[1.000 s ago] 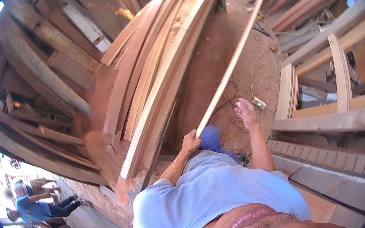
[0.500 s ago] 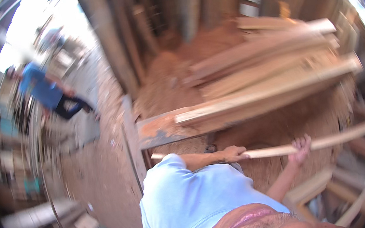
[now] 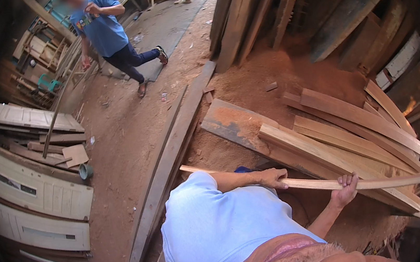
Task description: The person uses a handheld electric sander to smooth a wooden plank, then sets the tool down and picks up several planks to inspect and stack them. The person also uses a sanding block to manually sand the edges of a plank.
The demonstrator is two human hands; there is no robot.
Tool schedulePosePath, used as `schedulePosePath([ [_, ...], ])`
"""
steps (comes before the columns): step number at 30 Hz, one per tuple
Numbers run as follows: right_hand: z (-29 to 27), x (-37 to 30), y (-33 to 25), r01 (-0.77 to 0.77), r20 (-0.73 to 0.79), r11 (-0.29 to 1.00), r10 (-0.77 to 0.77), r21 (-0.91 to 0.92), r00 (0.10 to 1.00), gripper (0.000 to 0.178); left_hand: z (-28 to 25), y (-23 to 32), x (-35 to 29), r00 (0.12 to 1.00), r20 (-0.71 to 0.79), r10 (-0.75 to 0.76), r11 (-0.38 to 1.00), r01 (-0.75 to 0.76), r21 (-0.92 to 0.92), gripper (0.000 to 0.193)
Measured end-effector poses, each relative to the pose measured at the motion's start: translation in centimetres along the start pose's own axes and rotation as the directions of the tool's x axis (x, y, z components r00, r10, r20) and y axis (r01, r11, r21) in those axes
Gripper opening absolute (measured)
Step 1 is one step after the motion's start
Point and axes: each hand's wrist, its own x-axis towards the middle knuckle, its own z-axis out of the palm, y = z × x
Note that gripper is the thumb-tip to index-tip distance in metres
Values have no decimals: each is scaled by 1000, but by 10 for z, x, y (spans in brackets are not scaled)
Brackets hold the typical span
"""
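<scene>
A long, thin strip of pale wood runs across my front, from beside my left upper arm out to the right rim of the view. My left hand is closed round it close to my body. Farther right along the strip, my right hand grips it with the fingers curled over the top. Just beyond the strip lies a stack of sawn boards, the nearest a thick pale beam. The strip's far right end is cut off by the rim of the view.
Reddish sawdust covers the ground beyond the boards. Planks lean upright at the back. A long timber lies on the floor to my left. Pale panelled doors are stacked at far left. A person in a blue shirt walks on the path.
My view has turned left, so the boards now slant down to the right. The person in blue appears nearer and larger. Both hands keep their hold on the strip.
</scene>
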Motion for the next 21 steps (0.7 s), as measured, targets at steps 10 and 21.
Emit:
schedulePosePath([
  [10, 48, -25, 41, 103, -26, 909, -124, -404, 992, 20, 5, 27, 53, 910, -191, 369, 906, -398, -143, 60],
  [21, -80, -109, 28, 58, -170, 671, -269, -740, 948, 44, 19, 27, 102, 950, 249, 187, 967, -132, -219, 30],
])
